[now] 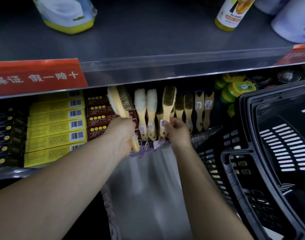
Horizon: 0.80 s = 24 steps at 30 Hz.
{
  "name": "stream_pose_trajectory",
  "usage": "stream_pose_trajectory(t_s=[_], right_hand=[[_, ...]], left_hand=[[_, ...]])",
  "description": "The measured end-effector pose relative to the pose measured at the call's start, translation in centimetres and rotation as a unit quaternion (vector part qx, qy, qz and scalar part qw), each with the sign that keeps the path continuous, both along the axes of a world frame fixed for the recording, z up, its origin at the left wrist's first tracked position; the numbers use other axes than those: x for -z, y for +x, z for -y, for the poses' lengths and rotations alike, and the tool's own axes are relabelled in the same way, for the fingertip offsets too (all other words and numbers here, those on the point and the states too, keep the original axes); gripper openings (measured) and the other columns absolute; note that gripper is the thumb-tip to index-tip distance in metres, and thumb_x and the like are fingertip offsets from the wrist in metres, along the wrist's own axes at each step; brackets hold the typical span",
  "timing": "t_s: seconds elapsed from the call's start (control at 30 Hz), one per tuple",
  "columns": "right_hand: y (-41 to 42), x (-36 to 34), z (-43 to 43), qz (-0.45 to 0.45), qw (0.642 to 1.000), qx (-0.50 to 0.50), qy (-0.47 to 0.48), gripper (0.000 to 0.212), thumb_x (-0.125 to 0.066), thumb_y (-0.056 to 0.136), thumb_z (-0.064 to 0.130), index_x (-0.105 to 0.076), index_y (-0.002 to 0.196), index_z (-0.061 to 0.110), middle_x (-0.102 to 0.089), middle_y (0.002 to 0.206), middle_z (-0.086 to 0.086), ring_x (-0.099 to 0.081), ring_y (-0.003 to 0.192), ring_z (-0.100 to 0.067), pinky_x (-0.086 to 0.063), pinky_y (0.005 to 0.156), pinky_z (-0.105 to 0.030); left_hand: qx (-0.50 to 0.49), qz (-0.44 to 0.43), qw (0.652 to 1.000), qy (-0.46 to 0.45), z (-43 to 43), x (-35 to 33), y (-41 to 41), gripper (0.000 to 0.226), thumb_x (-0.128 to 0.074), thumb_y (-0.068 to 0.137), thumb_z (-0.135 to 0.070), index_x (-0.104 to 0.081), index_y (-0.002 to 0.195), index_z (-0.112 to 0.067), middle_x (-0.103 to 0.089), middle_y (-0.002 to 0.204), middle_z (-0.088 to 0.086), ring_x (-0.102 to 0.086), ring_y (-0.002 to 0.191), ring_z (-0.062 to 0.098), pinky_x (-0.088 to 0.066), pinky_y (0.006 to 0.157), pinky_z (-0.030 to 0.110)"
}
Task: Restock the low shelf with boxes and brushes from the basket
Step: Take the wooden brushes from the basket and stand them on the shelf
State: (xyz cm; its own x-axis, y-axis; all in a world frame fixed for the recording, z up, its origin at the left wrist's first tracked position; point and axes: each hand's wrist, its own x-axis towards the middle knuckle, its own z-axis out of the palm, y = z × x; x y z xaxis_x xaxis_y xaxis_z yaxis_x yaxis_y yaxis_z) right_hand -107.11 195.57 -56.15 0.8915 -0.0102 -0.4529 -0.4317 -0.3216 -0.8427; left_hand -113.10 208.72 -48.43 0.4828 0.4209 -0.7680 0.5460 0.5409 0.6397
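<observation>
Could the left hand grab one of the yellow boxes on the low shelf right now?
Probably not yet. The yellow boxes sit just to the side of the left hand with nothing blocking them, but that hand grips the brushes by their handles, so its fingers look fully occupied.

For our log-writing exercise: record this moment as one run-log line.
left hand: grips tilted brush | right hand: pinches upright brush by handle | basket: at right

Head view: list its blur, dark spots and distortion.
Head view: wide-angle bend curves the upper shelf edge and the basket; the pale area between the arms is smeared; the black boxes at frame left sink into shadow; the shelved brushes look fairly sharp.
</observation>
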Motion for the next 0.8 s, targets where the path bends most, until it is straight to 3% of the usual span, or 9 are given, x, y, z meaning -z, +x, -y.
stream_pose_trajectory(t_s=[0.07, 0.23, 0.4, 0.5, 0.57, 0.63, 0.7, 0.8], right_hand=[[1.1, 1.0, -0.4, 0.012, 1.000, 0.001, -0.023, 0.010, -0.061, 0.090, 0.021, -0.062, 0.095, 0.013, -0.065, 0.084, 0.001, -0.060, 0.081, -0.018, -0.045, 0.067, -0.026], [1.7, 3.2, -1.2, 0.006, 0.990, -0.057, -0.126, 0.023, -0.056, 0.092, 0.021, -0.062, 0.112, 0.009, -0.067, 0.101, -0.007, -0.059, 0.096, -0.023, -0.043, 0.080, -0.027], [1.4, 3.7, -1.2, 0.025, 0.984, -0.078, -0.159, 0.027, -0.052, 0.094, 0.016, -0.060, 0.118, 0.007, -0.066, 0.111, -0.014, -0.058, 0.106, -0.030, -0.047, 0.092, -0.035], [1.4, 2.7, -1.1, 0.045, 0.983, -0.069, -0.162, 0.031, -0.048, 0.096, 0.020, -0.056, 0.123, 0.006, -0.064, 0.114, -0.013, -0.058, 0.105, -0.028, -0.048, 0.089, -0.034], [0.7, 0.9, -1.2, 0.085, 0.986, -0.039, -0.137, 0.027, -0.043, 0.098, 0.022, -0.059, 0.115, 0.008, -0.066, 0.104, -0.008, -0.058, 0.093, -0.020, -0.044, 0.076, -0.027], [-0.6, -1.3, -1.1, 0.086, 0.995, -0.029, -0.032, 0.024, -0.043, 0.098, 0.026, -0.064, 0.102, 0.014, -0.065, 0.087, 0.003, -0.058, 0.083, -0.012, -0.043, 0.071, -0.024], [-2.4, -3.6, -1.1, 0.049, 0.991, -0.089, 0.092, 0.023, -0.048, 0.097, 0.026, -0.067, 0.089, 0.016, -0.066, 0.076, 0.007, -0.061, 0.073, -0.005, -0.049, 0.065, -0.019], [-4.5, -5.4, -0.8, 0.023, 0.973, -0.189, 0.129, 0.012, -0.059, 0.090, 0.015, -0.067, 0.100, 0.012, -0.067, 0.088, -0.011, -0.062, 0.081, -0.016, -0.053, 0.076, -0.030]], left_hand=[[0.020, 0.000, 1.000, -0.004, 0.3, 0.0, 0.0, 0.027, -0.039, 0.096, 0.001, -0.054, 0.078, -0.013, -0.055, 0.081, 0.008, -0.055, 0.074, 0.024, -0.052, 0.078, 0.040], [0.030, 0.026, 0.999, -0.008, 0.5, 0.0, -0.1, 0.022, -0.049, 0.091, 0.007, -0.056, 0.080, -0.011, -0.057, 0.077, 0.005, -0.056, 0.072, 0.018, -0.046, 0.063, 0.031], [0.040, 0.051, 0.998, -0.014, 0.3, 0.2, 0.0, 0.018, -0.059, 0.086, 0.005, -0.063, 0.101, -0.006, -0.064, 0.084, 0.006, -0.061, 0.077, 0.017, -0.051, 0.082, 0.037], [0.054, 0.050, 0.997, 0.006, 0.2, 0.4, -0.1, 0.016, -0.063, 0.085, 0.000, -0.065, 0.097, -0.010, -0.067, 0.089, 0.004, -0.063, 0.086, 0.018, -0.050, 0.088, 0.037], [0.050, 0.055, 0.997, 0.011, 0.2, 0.6, -0.1, 0.017, -0.063, 0.085, 0.000, -0.065, 0.097, -0.012, -0.067, 0.088, 0.002, -0.062, 0.084, 0.016, -0.050, 0.085, 0.036], [0.047, 0.064, 0.997, 0.010, 0.1, 0.8, 0.0, 0.020, -0.063, 0.085, 0.000, -0.065, 0.099, -0.014, -0.067, 0.086, 0.000, -0.062, 0.080, 0.013, -0.050, 0.078, 0.032], [0.051, 0.074, 0.996, 0.003, 0.2, 0.8, 0.1, 0.021, -0.063, 0.084, 0.001, -0.065, 0.097, -0.016, -0.068, 0.084, 0.000, -0.063, 0.077, 0.012, -0.051, 0.071, 0.028], [0.062, 0.069, 0.996, -0.005, 0.4, 0.6, 0.2, 0.018, -0.062, 0.085, 0.000, -0.067, 0.093, -0.016, -0.068, 0.077, 0.000, -0.063, 0.065, 0.010, -0.047, 0.043, 0.015]])
